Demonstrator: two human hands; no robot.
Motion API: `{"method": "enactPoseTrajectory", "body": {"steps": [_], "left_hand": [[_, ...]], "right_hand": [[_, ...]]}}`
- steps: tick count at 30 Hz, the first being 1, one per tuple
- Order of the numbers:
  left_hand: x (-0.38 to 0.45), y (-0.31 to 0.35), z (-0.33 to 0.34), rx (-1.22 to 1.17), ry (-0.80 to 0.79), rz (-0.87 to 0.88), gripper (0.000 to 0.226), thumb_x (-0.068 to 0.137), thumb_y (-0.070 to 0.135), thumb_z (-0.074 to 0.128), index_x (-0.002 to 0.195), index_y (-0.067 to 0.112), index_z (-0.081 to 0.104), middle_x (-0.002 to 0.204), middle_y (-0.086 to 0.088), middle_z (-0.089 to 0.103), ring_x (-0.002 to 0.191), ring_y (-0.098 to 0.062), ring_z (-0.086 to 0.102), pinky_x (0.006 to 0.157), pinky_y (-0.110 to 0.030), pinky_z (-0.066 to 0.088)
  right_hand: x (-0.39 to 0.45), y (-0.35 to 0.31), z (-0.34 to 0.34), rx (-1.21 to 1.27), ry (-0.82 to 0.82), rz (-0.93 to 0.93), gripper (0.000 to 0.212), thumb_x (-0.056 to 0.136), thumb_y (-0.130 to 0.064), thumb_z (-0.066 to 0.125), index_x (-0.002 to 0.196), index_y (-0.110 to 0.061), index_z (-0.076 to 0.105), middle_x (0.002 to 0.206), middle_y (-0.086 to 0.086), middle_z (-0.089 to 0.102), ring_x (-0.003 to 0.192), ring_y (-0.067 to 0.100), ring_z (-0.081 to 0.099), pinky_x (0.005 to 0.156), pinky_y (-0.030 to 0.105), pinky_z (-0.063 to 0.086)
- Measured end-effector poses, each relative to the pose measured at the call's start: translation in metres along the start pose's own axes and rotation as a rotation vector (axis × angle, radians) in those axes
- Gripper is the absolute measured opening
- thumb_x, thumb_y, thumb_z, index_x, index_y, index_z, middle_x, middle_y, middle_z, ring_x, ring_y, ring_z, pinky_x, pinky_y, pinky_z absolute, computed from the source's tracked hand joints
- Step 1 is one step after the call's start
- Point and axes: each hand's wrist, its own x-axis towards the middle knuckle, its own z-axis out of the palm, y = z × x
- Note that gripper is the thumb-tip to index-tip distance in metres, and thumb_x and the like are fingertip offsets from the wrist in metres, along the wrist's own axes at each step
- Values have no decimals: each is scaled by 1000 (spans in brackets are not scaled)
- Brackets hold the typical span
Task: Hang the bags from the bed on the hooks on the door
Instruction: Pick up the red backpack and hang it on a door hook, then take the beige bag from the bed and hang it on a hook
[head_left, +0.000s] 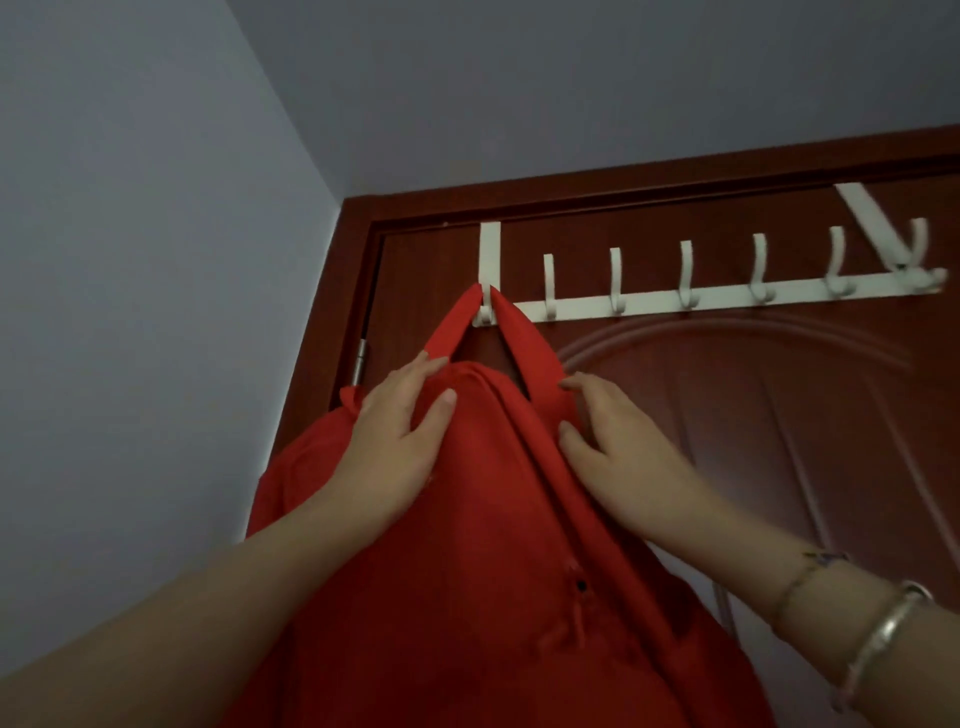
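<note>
A red fabric bag (483, 545) hangs by its straps from the leftmost hook (484, 312) of a white metal over-door rack (649, 301) on a dark reddish-brown wooden door (753, 415). The left hand (400, 441), at 9 o'clock of the bag's top, and the right hand (613, 441), at 3 o'clock, rest on the cloth with fingers spread, gripping nothing. Six hooks stand bare. Silver bangles (883, 629) circle the right wrist. No writing is legible.
</note>
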Motion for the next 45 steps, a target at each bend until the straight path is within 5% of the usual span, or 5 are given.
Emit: {"method": "enactPoseTrajectory", "body": {"steps": [22,31,35,41,45], "left_hand": [[-300,201,52,-462,-401,-291,35,93,14,51,127,14,55,133,2,53,130,-13,44,109,-20,26],[-436,429,116,-784,-682,-398,26,95,16,48,116,14,63,120,-3,64,114,-17,57,102,-16,39],[-489,551,141,-926,-806,-378,26,95,19,47,115,16,63,120,6,63,113,-2,53,90,3,31],[-555,710,165,-1170,-984,-331,20,94,15,50,108,17,64,113,8,63,105,3,54,86,4,32],[-594,801,189,-1290,-1150,-278,22,95,17,47,110,17,64,115,9,64,110,1,54,86,4,32]], "right_hand": [[-310,-132,-233,-210,-313,560,43,92,-26,46,135,-21,40,142,-1,44,124,11,46,98,17,32],[-475,-190,-478,-428,-404,939,41,95,-36,39,135,-29,35,141,-8,43,82,-6,50,86,21,34],[-529,-222,-594,-579,-377,1056,40,94,-34,41,133,-26,38,141,-7,45,119,9,49,90,20,32],[-591,-272,-731,-800,-281,1251,38,93,-31,44,130,-26,43,99,-21,50,72,6,54,65,19,36],[-630,-296,-811,-908,-194,1367,39,94,-30,45,132,-23,43,127,-5,53,103,14,56,86,20,36]]}}
